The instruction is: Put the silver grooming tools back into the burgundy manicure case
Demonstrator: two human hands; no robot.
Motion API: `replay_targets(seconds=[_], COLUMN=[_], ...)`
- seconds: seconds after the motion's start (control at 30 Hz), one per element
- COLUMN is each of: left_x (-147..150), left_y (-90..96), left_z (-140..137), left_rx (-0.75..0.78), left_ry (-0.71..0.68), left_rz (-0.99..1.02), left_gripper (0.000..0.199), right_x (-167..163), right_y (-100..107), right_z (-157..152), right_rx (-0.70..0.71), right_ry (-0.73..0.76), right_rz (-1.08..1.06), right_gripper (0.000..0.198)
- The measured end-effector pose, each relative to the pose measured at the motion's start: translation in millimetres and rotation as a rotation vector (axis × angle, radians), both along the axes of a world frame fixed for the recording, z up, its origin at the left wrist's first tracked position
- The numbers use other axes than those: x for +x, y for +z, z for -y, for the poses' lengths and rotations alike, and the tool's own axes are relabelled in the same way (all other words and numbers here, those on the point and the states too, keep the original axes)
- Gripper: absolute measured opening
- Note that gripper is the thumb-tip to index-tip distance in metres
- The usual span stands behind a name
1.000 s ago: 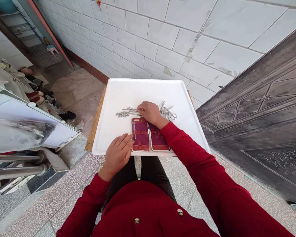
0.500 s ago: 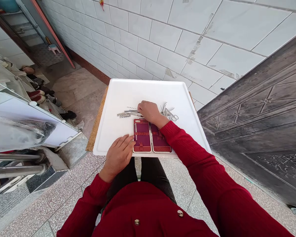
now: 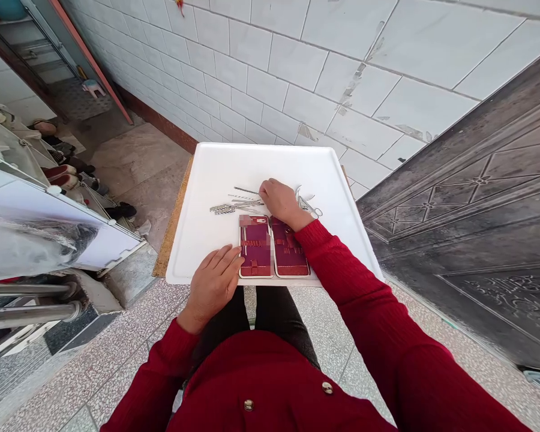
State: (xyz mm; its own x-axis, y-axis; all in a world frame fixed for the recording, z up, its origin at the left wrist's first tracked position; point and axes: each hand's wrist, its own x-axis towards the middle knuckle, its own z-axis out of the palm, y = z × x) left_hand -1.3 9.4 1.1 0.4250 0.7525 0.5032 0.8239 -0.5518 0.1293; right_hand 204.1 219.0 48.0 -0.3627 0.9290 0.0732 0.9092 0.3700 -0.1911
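"What's hidden?"
"The fingertips of the right hand (image 3: 279, 199) — they curl out of sight where a slender metal tool (image 3: 246, 190) meets them; I can't tell if they grip it; the other metal tools (image 3: 225, 209) overlap uncountably."
"Countable?"
"One open red case (image 3: 257, 255), two halves, midway along the near edge of the white tray (image 3: 198, 240)."
"And the left hand (image 3: 216, 281)?"
"Loosely open, fingers straight; fingertips touch the case's left side."

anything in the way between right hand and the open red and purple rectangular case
Nothing visible blocks the path: silver metal tools lie mainly to either side of the right hand, near the case.
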Motion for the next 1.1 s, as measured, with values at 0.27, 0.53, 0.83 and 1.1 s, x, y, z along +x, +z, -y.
replay_targets(seconds=[0.27, 0.53, 0.83, 1.1], left_x=[-1, 0, 0, 1], left_y=[0.0, 1.5, 2.5, 3.4], left_z=[-1, -1, -1, -1], left_rx=[0.01, 0.027, 0.027, 0.048], left_ry=[-0.013, -0.008, 0.0, 0.003], left_rz=[0.004, 0.0, -0.005, -0.021], left_gripper=[0.033, 0.032, 0.032, 0.031], right_x=[11, 10, 5, 2], right_y=[5, 2, -10, -10], right_z=[-2, 3, 1, 0], right_rx=[-0.011, 0.013, 0.062, 0.102], right_ry=[-0.027, 0.106, 0.197, 0.242], right_rz=[0.021, -0.148, -0.077, 0.071], right_gripper=[0.028, 0.019, 0.025, 0.025])
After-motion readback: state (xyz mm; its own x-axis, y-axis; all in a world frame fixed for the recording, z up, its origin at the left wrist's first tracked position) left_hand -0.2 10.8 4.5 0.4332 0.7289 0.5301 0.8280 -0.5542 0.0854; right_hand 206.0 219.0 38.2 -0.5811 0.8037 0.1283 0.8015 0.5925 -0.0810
